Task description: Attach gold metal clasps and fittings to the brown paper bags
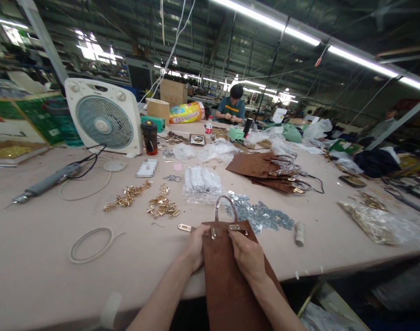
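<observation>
A brown suede bag panel with a plastic-wrapped handle lies over the near table edge. My left hand grips its upper left edge, fingers closed beside a gold clasp. My right hand presses on the upper right part of the panel, fingers curled near a second gold fitting. A loose gold plate lies on the table just left of the panel.
Piles of gold fittings and silver plates lie beyond my hands, with bagged parts, a stack of brown panels, an electric screwdriver, a white fan and a white ring. A person works at the far end.
</observation>
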`<state>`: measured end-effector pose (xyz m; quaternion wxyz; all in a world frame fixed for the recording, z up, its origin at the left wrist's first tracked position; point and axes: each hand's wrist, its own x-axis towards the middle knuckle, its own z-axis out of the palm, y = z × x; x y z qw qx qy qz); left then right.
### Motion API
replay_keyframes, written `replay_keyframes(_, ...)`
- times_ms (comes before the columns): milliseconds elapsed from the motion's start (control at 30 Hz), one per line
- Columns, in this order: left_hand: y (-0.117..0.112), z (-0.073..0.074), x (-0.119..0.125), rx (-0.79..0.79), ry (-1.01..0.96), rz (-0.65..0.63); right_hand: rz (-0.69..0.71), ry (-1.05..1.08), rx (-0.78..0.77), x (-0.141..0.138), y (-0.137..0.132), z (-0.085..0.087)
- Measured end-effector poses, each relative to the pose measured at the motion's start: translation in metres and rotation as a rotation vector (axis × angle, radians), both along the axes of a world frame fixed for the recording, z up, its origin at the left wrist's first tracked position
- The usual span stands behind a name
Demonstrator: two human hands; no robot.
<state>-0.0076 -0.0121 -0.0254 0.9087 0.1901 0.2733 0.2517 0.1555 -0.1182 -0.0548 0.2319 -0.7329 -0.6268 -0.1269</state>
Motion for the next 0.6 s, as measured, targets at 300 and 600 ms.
replay_keyframes(300,0.0,-0.002,0.002,-0.032,-0.002,0.048,-0.044,-0.109,-0.082,-0.012,0.002,0.006)
replay_keyframes(600,0.002,-0.004,0.002,-0.05,0.001,0.055,-0.096,-0.236,-0.353,-0.032,-0.008,0.011)
